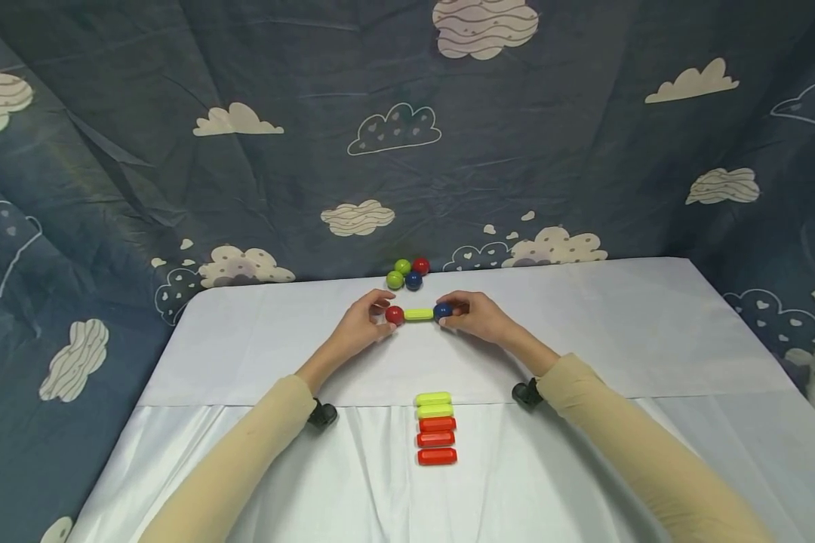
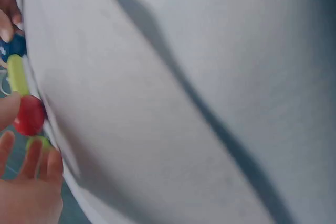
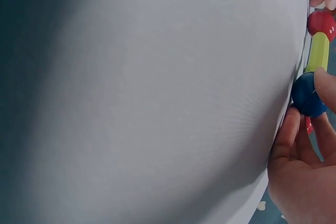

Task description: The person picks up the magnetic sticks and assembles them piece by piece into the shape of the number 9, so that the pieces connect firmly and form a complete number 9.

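A yellow-green rod [image 1: 419, 314] lies level between a red ball [image 1: 395, 315] on its left and a dark blue ball [image 1: 443, 311] on its right, all joined in a row. My right hand [image 1: 478, 315] pinches the blue ball; in the right wrist view the thumb lies over the ball [image 3: 310, 94] with fingers on its other side. Around the red ball, my left hand [image 1: 361, 323] is spread. Seen from the left wrist, its thumb is beside the red ball [image 2: 30, 115], and the other fingers stand apart from it.
Behind the hands sit two green balls [image 1: 395, 280], another red ball [image 1: 421, 265] and another blue ball [image 1: 413, 280]. Nearer the front, two yellow-green rods [image 1: 434, 411] and three red rods [image 1: 437, 439] lie stacked in a column on the white cloth [image 1: 244, 362]. A dark cloud-patterned curtain [image 1: 299, 188] hangs behind.
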Demonstrator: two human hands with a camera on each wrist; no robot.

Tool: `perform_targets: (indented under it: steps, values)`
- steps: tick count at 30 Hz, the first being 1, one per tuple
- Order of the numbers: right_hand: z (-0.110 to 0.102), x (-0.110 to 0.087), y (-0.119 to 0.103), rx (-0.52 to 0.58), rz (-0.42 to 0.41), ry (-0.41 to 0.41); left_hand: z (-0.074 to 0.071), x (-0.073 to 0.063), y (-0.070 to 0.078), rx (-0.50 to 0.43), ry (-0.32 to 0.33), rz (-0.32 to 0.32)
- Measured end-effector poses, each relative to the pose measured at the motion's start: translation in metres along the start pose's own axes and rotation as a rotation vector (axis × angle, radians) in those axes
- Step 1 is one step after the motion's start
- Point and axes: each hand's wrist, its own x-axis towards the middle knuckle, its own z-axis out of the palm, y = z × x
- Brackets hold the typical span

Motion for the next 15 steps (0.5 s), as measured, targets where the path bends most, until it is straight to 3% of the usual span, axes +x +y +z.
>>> perform_targets:
  steps: [4, 7, 11, 15]
  values:
    - [0.0, 0.001, 0.0, -0.003, -0.001, 0.0, -0.001, -0.008, 0.012, 0.091, 0.025, 0.07]
    - [0.0, 0.001, 0.0, -0.004, -0.019, -0.001, 0.001, -0.018, 0.024, 0.097, 0.007, 0.147]
    - [0.0, 0.0, -0.002, -0.013, -0.046, 0.0, 0.008, -0.036, 0.037, 0.042, -0.115, 0.17]
    - [0.0, 0.0, -0.001, -0.028, -0.054, 0.006, 0.02, -0.053, 0.039, -0.006, -0.237, 0.135]
